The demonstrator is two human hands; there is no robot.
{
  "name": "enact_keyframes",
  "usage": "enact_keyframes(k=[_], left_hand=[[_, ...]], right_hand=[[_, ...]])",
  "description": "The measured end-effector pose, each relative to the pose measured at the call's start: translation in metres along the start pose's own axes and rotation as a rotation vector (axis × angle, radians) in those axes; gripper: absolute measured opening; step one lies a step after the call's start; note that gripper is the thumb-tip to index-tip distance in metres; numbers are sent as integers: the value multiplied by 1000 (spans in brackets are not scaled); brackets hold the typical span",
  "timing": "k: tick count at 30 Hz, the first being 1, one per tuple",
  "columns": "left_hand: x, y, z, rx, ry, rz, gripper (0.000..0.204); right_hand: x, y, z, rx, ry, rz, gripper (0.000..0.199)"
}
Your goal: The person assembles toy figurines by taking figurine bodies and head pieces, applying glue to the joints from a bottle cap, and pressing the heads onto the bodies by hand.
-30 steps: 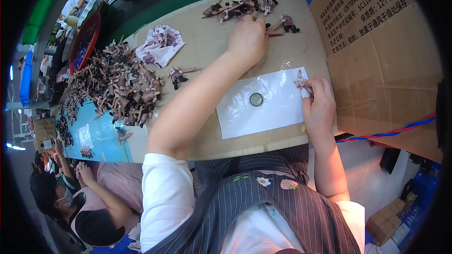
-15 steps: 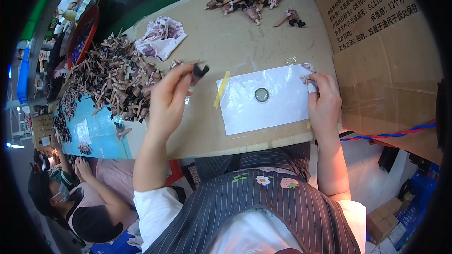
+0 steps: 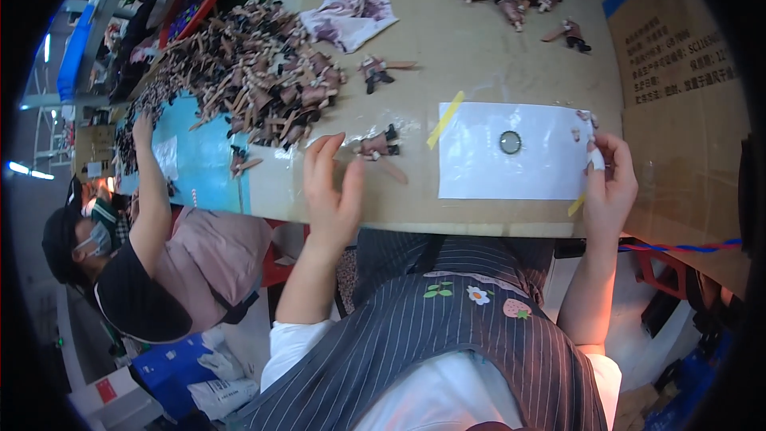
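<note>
My left hand (image 3: 331,191) is open, fingers apart, just left of a small figurine (image 3: 375,146) with a brownish body, black feet and a flat tan piece, lying on the table. Another such figurine (image 3: 373,72) lies farther back. At the right edge of a white paper sheet (image 3: 479,179), my right hand (image 3: 613,187) has its fingers drawn together, with a white wrap on one fingertip. Whatever it pinches is hidden. Tiny pale pieces (image 3: 576,134) lie beside those fingers. A round, grey-green shallow cap (image 3: 511,142) rests on the sheet.
A large pile of figurines (image 3: 247,72) covers the left side, with a crumpled stained cloth (image 3: 351,16) behind. More figurines (image 3: 511,0) lie at the back. Yellow tape (image 3: 445,121) holds the sheet. A cardboard box (image 3: 678,128) stands right. A co-worker's arm (image 3: 152,183) reaches in at left.
My left hand has let go of a figurine, which now lies on the table. My right hand stays by the sheet's edge. The view has shifted, and the co-worker's arm now reaches toward the pile.
</note>
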State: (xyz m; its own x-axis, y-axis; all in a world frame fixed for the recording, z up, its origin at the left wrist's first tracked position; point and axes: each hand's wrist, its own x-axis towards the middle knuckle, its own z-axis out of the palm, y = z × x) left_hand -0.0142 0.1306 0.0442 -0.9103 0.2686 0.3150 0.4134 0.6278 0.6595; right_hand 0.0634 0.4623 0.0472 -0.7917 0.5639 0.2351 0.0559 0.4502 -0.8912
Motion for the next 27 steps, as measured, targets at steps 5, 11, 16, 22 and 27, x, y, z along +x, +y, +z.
enact_keyframes(k=[5, 11, 16, 22, 27], left_hand=[[6, 9, 23, 300, 138, -47, 44], [-3, 7, 30, -284, 184, -27, 42], [-2, 35, 27, -820, 12, -156, 52], [5, 38, 23, -654, -255, -33, 41], [6, 49, 33, -509, -270, 102, 30]], right_hand=[[-19, -29, 10, 489, -291, 185, 16], [-31, -39, 16, 292, -288, 145, 13], [-31, -39, 19, 265, -276, 46, 12], [-34, -36, 25, 241, -269, 52, 13], [-25, -36, 28, 10, -306, -128, 15]])
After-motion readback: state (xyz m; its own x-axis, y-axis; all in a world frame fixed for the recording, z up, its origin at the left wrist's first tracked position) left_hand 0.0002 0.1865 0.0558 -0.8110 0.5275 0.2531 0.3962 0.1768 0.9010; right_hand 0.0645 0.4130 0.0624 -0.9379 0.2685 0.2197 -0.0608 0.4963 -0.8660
